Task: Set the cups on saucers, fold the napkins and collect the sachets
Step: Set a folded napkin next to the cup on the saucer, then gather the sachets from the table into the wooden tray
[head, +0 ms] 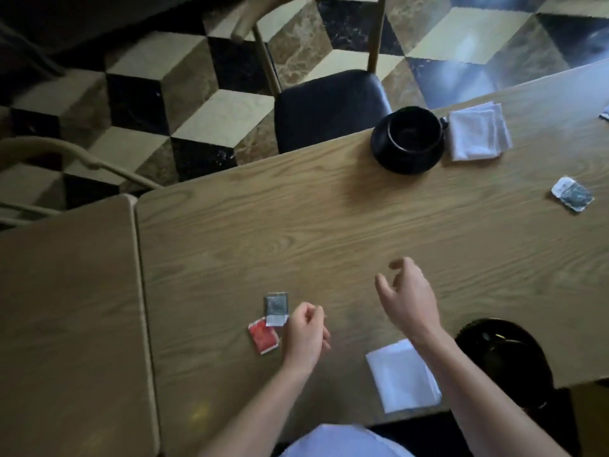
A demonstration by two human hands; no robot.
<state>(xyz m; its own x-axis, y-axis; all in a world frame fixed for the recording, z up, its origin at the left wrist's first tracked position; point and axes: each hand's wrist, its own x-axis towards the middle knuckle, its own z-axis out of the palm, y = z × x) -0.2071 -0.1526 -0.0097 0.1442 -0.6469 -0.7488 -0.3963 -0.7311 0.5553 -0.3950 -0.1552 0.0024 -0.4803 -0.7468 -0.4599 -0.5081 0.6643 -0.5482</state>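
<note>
No legible text; print on sachets (276, 308) too blurred.

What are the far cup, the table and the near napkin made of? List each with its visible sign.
Far cup: probably glazed ceramic; black and glossy.
Table: wood or wood veneer, matte; grain lines run along it.
Near napkin: cloth or thick paper, can't tell; white, folded flat with layered edges.

two cups (414, 135) (504, 352), two napkins (478, 131) (400, 374), three sachets (276, 308) (263, 336) (572, 193)
</note>
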